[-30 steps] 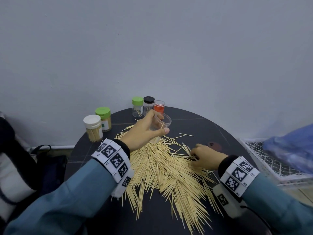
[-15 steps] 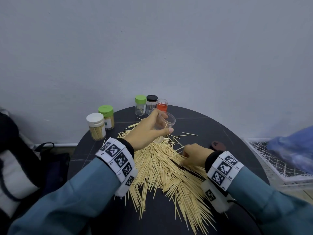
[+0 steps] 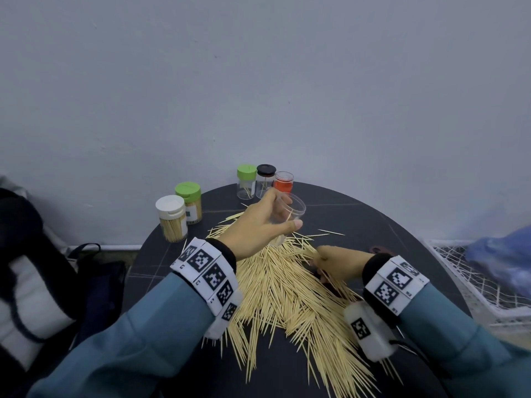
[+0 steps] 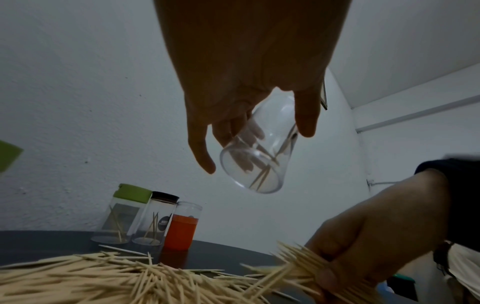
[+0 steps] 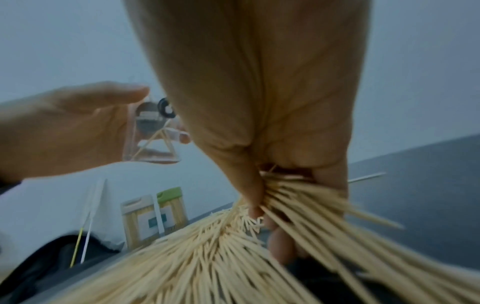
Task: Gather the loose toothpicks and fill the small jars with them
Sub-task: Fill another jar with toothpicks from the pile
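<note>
Head view: a small clear plastic jar [image 3: 288, 216], nearly empty, is held tilted mid-frame by the left hand [image 3: 258, 225]. A bundle of pale wooden toothpicks [image 4: 293, 265] is pinched by the right hand [image 3: 339, 264]; splayed tips could probably get snagged on the rim and spilled.

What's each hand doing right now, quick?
Left hand: grips the clear open jar, tilted, a few toothpicks inside.
Right hand: grips a bundle of toothpicks from the pile.

The worktop [image 3: 373, 219] is left bare at the far right. Its middle is covered by loose toothpicks [image 3: 275, 285]; three jars [image 3: 264, 182] are ranged along the back edge, two more [image 3: 178, 216] at left.
</note>
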`<move>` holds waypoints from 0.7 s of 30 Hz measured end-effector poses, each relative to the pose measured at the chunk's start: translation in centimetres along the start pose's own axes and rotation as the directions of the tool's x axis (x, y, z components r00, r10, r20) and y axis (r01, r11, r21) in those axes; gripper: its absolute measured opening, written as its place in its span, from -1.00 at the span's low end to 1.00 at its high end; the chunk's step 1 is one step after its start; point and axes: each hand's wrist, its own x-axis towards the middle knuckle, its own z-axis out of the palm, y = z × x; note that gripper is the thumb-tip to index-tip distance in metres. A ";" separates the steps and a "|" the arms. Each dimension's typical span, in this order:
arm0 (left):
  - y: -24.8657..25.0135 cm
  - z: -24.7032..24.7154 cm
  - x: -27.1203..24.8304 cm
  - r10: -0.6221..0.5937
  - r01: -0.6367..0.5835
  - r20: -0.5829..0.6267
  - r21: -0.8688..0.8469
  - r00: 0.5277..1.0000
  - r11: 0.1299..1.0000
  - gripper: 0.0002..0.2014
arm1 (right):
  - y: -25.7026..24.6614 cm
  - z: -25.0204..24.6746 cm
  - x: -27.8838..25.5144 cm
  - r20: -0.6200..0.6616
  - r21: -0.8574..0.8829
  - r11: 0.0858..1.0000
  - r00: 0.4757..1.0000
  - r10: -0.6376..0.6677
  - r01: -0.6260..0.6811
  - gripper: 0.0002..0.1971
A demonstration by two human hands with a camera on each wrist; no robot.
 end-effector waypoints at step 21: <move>-1.7 -0.4 0.5 -0.210 0.203 0.092 0.082 0.973 0.976 -0.62 | -6.9 -4.8 0.8 -0.664 0.732 0.013 0.717 -0.210 0.682 -0.74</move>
